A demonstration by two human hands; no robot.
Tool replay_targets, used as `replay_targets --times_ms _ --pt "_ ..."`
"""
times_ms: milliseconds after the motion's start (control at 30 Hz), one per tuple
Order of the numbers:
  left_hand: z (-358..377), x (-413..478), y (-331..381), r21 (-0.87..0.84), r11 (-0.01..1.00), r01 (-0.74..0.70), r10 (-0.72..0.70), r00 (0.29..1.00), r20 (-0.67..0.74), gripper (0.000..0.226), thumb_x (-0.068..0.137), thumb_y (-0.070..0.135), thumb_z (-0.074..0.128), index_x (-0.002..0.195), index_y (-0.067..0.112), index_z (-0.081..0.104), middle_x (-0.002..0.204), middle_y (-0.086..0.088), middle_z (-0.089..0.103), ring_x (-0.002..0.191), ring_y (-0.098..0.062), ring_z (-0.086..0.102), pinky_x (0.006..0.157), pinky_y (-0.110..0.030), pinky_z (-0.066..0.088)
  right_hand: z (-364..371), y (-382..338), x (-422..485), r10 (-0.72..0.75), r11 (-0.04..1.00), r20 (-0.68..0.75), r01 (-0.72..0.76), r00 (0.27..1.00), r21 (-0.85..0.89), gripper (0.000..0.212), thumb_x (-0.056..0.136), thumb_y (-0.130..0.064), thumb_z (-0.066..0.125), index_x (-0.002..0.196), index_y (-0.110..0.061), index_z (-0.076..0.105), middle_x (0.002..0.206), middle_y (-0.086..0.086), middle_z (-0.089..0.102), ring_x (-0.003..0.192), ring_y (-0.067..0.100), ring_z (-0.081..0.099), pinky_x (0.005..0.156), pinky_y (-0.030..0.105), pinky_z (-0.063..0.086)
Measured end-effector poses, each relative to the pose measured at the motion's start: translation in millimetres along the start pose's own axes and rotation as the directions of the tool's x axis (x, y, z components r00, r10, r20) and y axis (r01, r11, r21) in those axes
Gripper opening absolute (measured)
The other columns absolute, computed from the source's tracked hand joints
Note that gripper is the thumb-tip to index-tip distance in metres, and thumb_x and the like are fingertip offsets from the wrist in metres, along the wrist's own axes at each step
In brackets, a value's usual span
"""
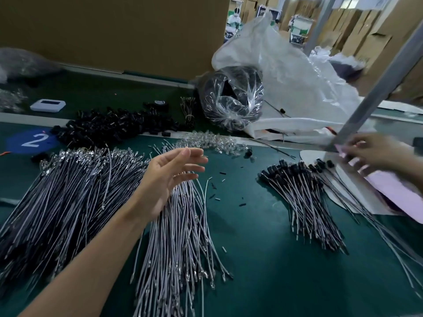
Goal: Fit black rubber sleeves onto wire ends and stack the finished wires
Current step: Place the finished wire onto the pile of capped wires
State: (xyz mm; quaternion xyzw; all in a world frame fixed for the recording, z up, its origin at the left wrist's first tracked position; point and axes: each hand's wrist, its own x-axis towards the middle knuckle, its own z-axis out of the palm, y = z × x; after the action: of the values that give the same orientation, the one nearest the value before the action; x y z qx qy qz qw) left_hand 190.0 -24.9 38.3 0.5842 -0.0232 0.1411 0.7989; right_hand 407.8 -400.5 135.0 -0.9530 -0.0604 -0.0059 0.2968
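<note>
My left hand (170,175) hovers palm-up with relaxed, spread fingers over the middle heap of bare grey wires (180,243) and holds nothing. A larger heap of grey wires (68,197) lies to the left. Finished wires with black rubber sleeves (302,193) lie stacked to the right, sleeved ends pointing away from me. Loose black rubber sleeves (109,126) are piled at the back left. My right hand (370,154) is blurred at the far right, its fingers touching pink paper (393,188) beside a grey metal post (375,99).
Clear plastic parts (210,140) lie behind the middle heap. A plastic bag of black parts (231,97) and a big white bag (293,83) stand at the back. A small white device (48,105) and a blue "2" sticker (32,140) sit at left. Sleeve scraps dot the green mat (251,259).
</note>
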Motion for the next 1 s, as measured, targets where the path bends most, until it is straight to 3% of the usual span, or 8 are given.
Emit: replay_targets --times_ms 67,133,233,367,567,667,767,1000 --pt "-2 0 -1 -0.008 1.0 0.009 -0.009 1.0 -0.026 0.037 0.079 0.047 0.067 0.1 0.017 0.074 0.104 -0.009 0.074 0.093 -0.02 0.069 0.084 -0.029 0.057 32 1 -1 0.024 0.979 0.036 -0.016 0.999 -0.204 0.012 0.093 -0.019 0.064 0.094 -0.007 0.064 0.083 0.018 0.07 0.056 0.026 0.067 0.042 0.026 0.05" --pt "-3 0 -2 -0.013 1.0 0.016 -0.017 0.999 -0.037 0.034 0.08 0.046 0.067 0.097 0.018 0.076 0.103 -0.009 0.074 0.092 -0.02 0.069 0.084 -0.029 0.057 62 5 1 -0.029 0.955 -0.001 0.027 1.0 -0.295 0.019 0.092 -0.02 0.065 0.098 -0.002 0.066 0.094 0.021 0.07 0.068 0.027 0.064 0.056 0.03 0.051" --pt "-5 1 -2 -0.019 1.0 0.02 -0.022 0.994 -0.103 0.029 0.085 0.041 0.063 0.095 0.018 0.076 0.101 -0.009 0.074 0.088 -0.019 0.07 0.079 -0.027 0.058 76 -4 2 -0.08 0.939 -0.133 0.03 0.988 -0.343 0.028 0.094 -0.028 0.065 0.105 -0.003 0.068 0.103 0.021 0.07 0.093 0.036 0.063 0.081 0.039 0.047" --pt "-7 3 -5 0.019 1.0 0.019 -0.013 0.964 -0.264 0.029 0.08 0.036 0.065 0.093 0.011 0.073 0.09 -0.009 0.075 0.078 -0.018 0.068 0.071 -0.025 0.055 100 -61 -5 -0.282 0.941 -0.243 0.217 0.928 -0.261 0.021 0.096 -0.018 0.06 0.11 -0.007 0.07 0.104 0.018 0.072 0.093 0.032 0.065 0.081 0.034 0.045" --pt "-9 5 -6 0.121 0.985 -0.121 0.168 0.814 -0.557 0.01 0.096 0.016 0.058 0.096 0.014 0.068 0.079 0.003 0.073 0.07 -0.01 0.065 0.063 -0.019 0.054 174 -164 -65 -0.544 0.839 0.084 0.544 0.835 0.024 0.018 0.093 -0.003 0.061 0.103 -0.009 0.075 0.098 0.004 0.074 0.083 0.013 0.064 0.086 0.025 0.051" --pt "-12 7 -4 0.138 0.979 -0.148 0.203 0.73 -0.653 0.016 0.1 0.017 0.052 0.101 0.015 0.068 0.085 0.002 0.073 0.073 -0.009 0.064 0.062 -0.018 0.052 214 -184 -92 -0.466 0.883 0.242 0.464 0.851 0.069 0.015 0.095 -0.023 0.063 0.098 -0.011 0.073 0.092 0.002 0.072 0.079 0.013 0.064 0.087 0.03 0.055" --pt "-13 8 -5 0.136 0.98 -0.144 0.198 0.689 -0.697 0.019 0.101 0.018 0.05 0.099 0.018 0.069 0.089 0.0 0.073 0.073 -0.009 0.063 0.06 -0.017 0.051 241 -191 -109 -0.347 0.933 0.26 0.36 0.901 -0.003 0.028 0.089 -0.042 0.068 0.093 -0.015 0.069 0.088 0.002 0.069 0.082 0.019 0.065 0.08 0.038 0.056" --pt "-14 8 -4 0.123 0.984 -0.126 0.176 0.679 -0.713 0.018 0.101 0.019 0.052 0.095 0.018 0.069 0.091 -0.003 0.073 0.074 -0.012 0.062 0.059 -0.02 0.05 243 -184 -111 -0.28 0.954 0.216 0.246 0.935 0.173 0.019 0.094 -0.024 0.062 0.081 -0.012 0.07 0.08 0.004 0.071 0.076 0.02 0.066 0.073 0.036 0.055"
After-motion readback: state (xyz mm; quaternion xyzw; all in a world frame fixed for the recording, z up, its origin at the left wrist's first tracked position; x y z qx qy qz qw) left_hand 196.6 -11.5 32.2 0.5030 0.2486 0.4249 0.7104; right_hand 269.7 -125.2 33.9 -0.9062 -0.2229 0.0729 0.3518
